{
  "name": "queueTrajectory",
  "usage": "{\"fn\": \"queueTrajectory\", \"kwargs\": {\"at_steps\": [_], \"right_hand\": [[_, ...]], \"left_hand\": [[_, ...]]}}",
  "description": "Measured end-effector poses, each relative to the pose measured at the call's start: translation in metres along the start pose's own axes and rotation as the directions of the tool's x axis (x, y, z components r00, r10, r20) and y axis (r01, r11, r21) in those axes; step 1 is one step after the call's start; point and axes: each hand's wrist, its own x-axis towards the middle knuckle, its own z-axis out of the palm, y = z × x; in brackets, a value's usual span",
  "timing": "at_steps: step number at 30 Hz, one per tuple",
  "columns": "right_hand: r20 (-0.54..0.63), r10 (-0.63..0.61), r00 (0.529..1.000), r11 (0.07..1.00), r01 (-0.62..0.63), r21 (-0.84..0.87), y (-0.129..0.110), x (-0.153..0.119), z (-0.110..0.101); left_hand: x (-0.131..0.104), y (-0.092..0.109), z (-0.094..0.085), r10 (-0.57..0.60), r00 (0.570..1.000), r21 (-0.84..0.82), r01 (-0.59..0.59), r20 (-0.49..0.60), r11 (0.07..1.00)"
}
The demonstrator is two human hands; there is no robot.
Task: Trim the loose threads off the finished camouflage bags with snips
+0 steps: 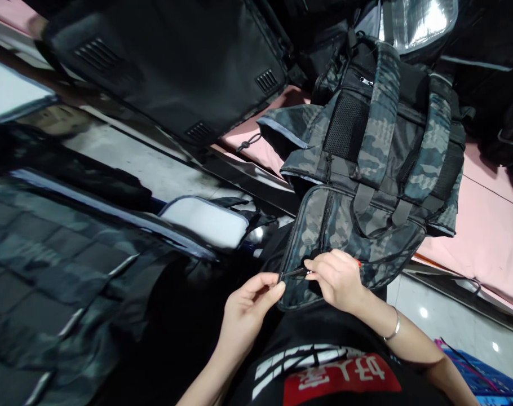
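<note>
A camouflage backpack (362, 220) lies with its straps facing up, its lower panel reaching toward my body. My left hand (252, 304) is closed, thumb and fingers pinching at the panel's piped left edge; whether a loose thread is in the pinch is too small to tell. My right hand (336, 279) is closed around a slim dark pointed tool (296, 272), which looks like thread snips. Its tip points left, close to my left fingertips. A red bit shows at the far side of the right fist. Most of the tool is hidden by the fingers.
A large black bag panel (167, 62) stands at the upper left. Camouflage pieces (49, 265) with webbing fill the left. Pink cloth (489, 225) covers the surface beneath the backpack. A blue woven item (485, 372) lies at the lower right, by the tiled floor (425, 304).
</note>
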Motion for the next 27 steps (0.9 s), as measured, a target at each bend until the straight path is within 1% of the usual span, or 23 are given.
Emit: {"fn": "queueTrajectory", "kwargs": {"at_steps": [3,7,11,16,21,24,25,27], "right_hand": [[-0.006,0.025,1.000,0.997,-0.024,0.067,0.0056,-0.0018,-0.0017],[0.051,-0.039,0.998,0.994,0.033,0.102,0.0087,-0.0002,-0.0058],[0.074,-0.087,0.993,0.994,0.082,0.066,0.0054,0.0047,-0.0079],[0.049,-0.128,0.991,0.992,0.128,-0.004,0.0017,0.0077,-0.0080],[0.018,-0.132,0.991,0.991,0.132,-0.026,0.0017,0.0053,-0.0051],[-0.025,-0.090,0.996,0.992,0.092,0.081,0.0025,0.0034,-0.0032],[-0.048,-0.051,0.998,0.989,0.057,0.138,0.0028,0.0030,-0.0028],[-0.089,0.067,0.994,0.967,-0.042,0.252,0.0033,0.0026,-0.0025]], "left_hand": [[0.0004,0.0031,-0.0001,-0.035,0.999,-0.003,0.036,0.028,0.999],[0.0015,0.0059,-0.0010,-0.042,0.998,0.011,0.042,0.036,0.999],[0.0030,0.0054,-0.0029,-0.024,0.998,0.030,0.022,0.057,0.999],[0.0037,0.0051,-0.0034,-0.014,0.998,0.044,0.011,0.067,0.999],[0.0030,0.0052,-0.0029,-0.002,0.997,0.037,-0.001,0.071,0.999],[0.0030,0.0028,-0.0043,0.010,0.997,0.040,-0.013,0.070,0.999],[0.0034,0.0020,-0.0044,0.006,0.997,0.048,-0.010,0.076,0.999],[0.0052,0.0011,-0.0030,-0.007,0.997,0.045,0.003,0.075,0.999]]}}
